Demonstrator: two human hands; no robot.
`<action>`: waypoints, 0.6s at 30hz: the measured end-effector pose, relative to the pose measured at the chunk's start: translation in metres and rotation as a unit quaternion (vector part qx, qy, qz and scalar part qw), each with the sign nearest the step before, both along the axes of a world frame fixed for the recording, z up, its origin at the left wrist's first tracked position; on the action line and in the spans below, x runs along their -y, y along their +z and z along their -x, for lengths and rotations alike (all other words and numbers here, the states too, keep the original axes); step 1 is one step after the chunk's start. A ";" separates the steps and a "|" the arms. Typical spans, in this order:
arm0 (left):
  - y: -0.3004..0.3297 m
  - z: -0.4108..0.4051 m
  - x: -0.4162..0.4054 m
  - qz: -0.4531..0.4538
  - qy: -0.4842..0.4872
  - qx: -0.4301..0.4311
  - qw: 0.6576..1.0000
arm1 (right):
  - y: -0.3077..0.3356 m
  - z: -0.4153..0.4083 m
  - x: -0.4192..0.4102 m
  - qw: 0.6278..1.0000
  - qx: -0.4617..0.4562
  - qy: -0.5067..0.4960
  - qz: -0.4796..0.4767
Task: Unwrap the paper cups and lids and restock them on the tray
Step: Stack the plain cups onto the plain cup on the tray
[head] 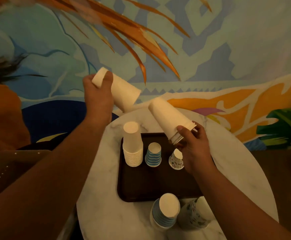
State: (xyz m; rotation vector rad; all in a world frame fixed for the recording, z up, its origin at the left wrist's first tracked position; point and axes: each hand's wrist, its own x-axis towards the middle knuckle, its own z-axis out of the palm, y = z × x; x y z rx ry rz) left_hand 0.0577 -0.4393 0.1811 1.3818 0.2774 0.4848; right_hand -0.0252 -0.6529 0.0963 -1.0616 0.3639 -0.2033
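item: two stacks of plain white paper cups, held in the air above the table. the first white stack [122, 91] is gripped near its closed end by the left hand [96, 96], fingers and thumb curled round it, open mouths tilted down and to the right. the second white stack [169, 118] is pinched at its rim end by the right hand [193, 146], closed end pointing up and left, held over the far right part of the tray. the two stacks are near each other but apart.

tray [158, 186]: dark, set on the round marble table [98, 205]. on it, in a row at the far edge, are stood upside down a tall white stack [132, 146], a blue-striped cup [153, 155] and a patterned cup [176, 160], the last partly hidden by the right hand.

off the tray, at the near table edge: a blue-striped stack [165, 212] and a patterned stack [196, 212], not yet placed.

no wrapper can be made out on the held stacks; no lids are seen.

step judged in hand: restocking of white cups. next move judged to call for one held stack to be set down upright on a bare part of the tray, or nested with the other, without the small cups being knocked.
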 end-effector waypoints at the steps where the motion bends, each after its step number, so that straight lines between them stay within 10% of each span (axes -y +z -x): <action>1: 0.000 0.002 -0.003 -0.066 -0.003 0.018 0.998 | 0.000 -0.001 0.002 1.000 -0.008 -0.010 -0.005; 5: -0.031 0.019 0.008 -0.269 -0.090 -0.002 0.959 | -0.001 -0.004 0.001 1.000 -0.013 -0.013 -0.013; 13: -0.113 0.030 0.013 -0.395 -0.197 -0.125 0.889 | -0.005 0.003 -0.004 1.000 -0.017 0.011 -0.011; 18: -0.069 0.033 0.030 -0.172 -0.070 -0.001 0.983 | 0.003 0.007 -0.009 0.997 -0.001 0.067 -0.023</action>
